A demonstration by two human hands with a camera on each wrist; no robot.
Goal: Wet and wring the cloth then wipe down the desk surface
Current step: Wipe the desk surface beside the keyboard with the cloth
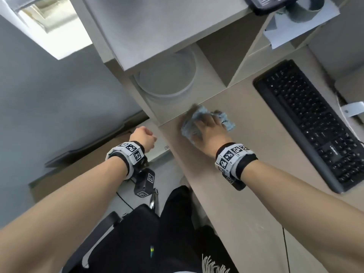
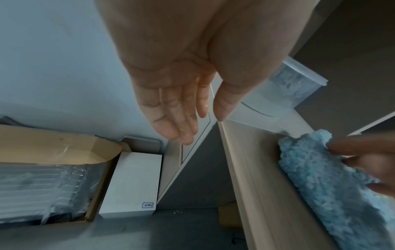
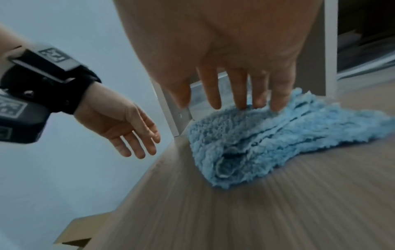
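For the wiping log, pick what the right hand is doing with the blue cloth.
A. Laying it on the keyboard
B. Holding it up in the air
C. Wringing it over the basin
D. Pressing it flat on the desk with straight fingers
D: the right hand presses straight fingers onto the blue cloth, which lies on the desk surface.

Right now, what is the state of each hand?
Left hand: open, relaxed, holding nothing, off the desk edge.
Right hand: open, straight fingers pressing the blue cloth.
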